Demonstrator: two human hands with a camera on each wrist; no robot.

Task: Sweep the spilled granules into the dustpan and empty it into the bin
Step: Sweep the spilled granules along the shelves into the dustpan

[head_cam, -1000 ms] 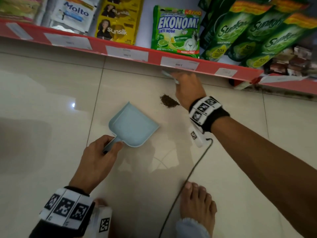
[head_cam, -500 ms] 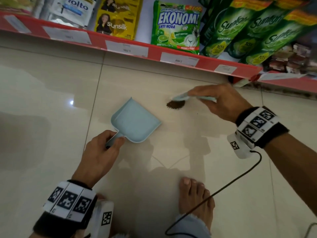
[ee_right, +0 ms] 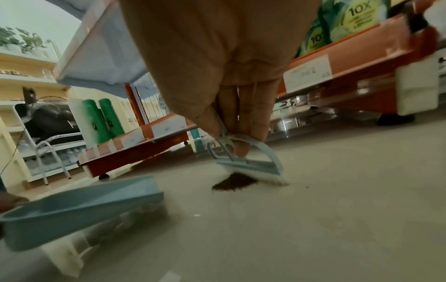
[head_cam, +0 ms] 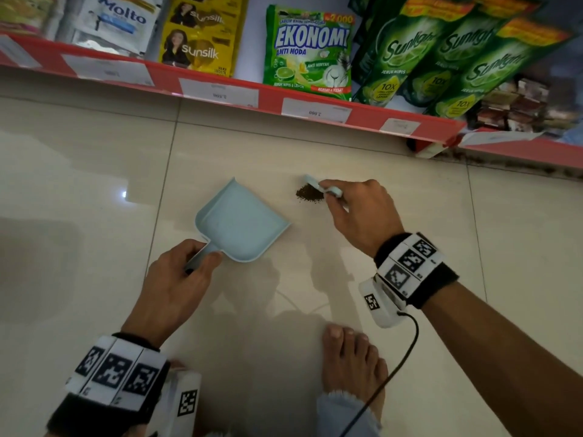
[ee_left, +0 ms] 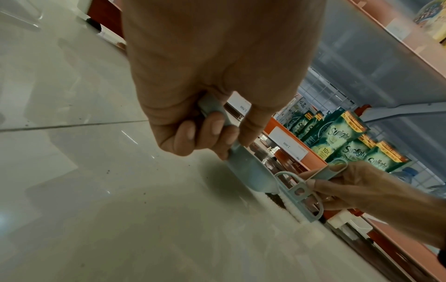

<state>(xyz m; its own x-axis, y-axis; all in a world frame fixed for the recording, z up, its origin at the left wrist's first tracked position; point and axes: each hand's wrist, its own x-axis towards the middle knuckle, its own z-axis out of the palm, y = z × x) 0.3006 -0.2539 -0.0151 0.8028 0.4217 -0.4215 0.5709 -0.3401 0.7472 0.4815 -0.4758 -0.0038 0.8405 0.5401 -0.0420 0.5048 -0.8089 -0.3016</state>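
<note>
A small pile of dark brown granules (head_cam: pixel 309 194) (ee_right: pixel 233 184) lies on the glossy beige floor. A light blue dustpan (head_cam: pixel 239 223) (ee_right: pixel 79 206) sits to its left with its mouth toward the pile, a short gap between them. My left hand (head_cam: pixel 186 275) (ee_left: pixel 212 131) grips the dustpan's handle. My right hand (head_cam: pixel 350 209) (ee_right: pixel 237 137) holds a small light blue brush (head_cam: pixel 321 187) (ee_right: pixel 251 166) (ee_left: pixel 299 188), its white bristles touching the pile's far right side. No bin is in view.
A red shelf edge (head_cam: pixel 284 102) with price labels runs along the back, stocked with detergent and shampoo packets (head_cam: pixel 309 48). My bare foot (head_cam: pixel 350 361) and a black cable (head_cam: pixel 397 364) lie on the floor in front. More low shelving (ee_right: pixel 135 152) stands to the left.
My right hand drew back from the shelf and brought the brush down behind the granules, which have been pushed into a tighter pile. The dustpan and left hand stayed nearly still.
</note>
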